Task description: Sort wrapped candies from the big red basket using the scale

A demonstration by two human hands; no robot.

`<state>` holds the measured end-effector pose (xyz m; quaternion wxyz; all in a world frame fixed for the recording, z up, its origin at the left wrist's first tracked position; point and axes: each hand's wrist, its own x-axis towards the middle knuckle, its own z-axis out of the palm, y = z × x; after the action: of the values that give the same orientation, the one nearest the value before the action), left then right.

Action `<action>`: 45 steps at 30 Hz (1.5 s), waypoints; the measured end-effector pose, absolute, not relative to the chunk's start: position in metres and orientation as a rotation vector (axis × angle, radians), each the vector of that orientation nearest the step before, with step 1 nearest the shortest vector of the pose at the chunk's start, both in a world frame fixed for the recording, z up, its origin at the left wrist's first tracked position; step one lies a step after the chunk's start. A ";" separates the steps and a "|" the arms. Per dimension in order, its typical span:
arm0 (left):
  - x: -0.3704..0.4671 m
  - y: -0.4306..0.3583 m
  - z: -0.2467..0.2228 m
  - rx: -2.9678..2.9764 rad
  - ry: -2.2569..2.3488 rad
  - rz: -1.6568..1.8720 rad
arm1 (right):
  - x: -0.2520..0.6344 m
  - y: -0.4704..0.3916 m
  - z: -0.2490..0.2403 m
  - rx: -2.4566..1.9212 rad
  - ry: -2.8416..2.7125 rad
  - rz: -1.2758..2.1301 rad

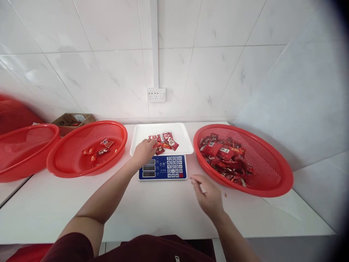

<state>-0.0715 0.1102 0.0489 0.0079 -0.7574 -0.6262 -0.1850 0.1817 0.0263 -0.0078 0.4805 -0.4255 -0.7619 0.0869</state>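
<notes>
Red packets: several wrapped packets [169, 142] lie loosely bunched on the white tray [141, 133], right of its middle and towards its near edge.
Left hand: the hand [144, 151] reaches over the tray's near edge, fingers bent down at the leftmost packets – whether they grip one, I cannot tell.
Scale panel: the blue panel [163, 167] sits just in front of the tray, number keys on its right half and three small displays on its left.
Right hand: this hand [207, 194] is half open above the desk [163, 214], fingers loosely curled with a gap at the thumb – nothing visible in it – between the panel and the right basket.
Right basket: the red basket [287, 182] stands along the desk's right edge, a heap of red packets [231, 162] towards its left side.
Left basket: another red basket [65, 173] stands left of the tray, with a few small packets [102, 151] inside.
Back edge, left: a cardboard box [65, 119] sits behind the left basket, near the wall.
</notes>
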 end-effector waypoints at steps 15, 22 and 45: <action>-0.064 0.125 0.053 -2.421 -1.729 -0.792 | 0.156 0.026 -0.070 -1.096 -1.756 0.776; -0.051 0.134 0.045 -2.707 -1.583 -0.479 | 0.156 0.026 -0.067 -1.134 -1.724 0.860; -0.086 0.184 0.069 -2.498 -1.984 -0.376 | 0.156 0.024 -0.068 -1.151 -1.750 0.963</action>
<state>-0.0856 0.1841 0.0689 -0.0354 -0.7772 -0.6172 -0.1170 0.1557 0.0245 -0.0683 0.4058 -0.4564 -0.6938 0.3816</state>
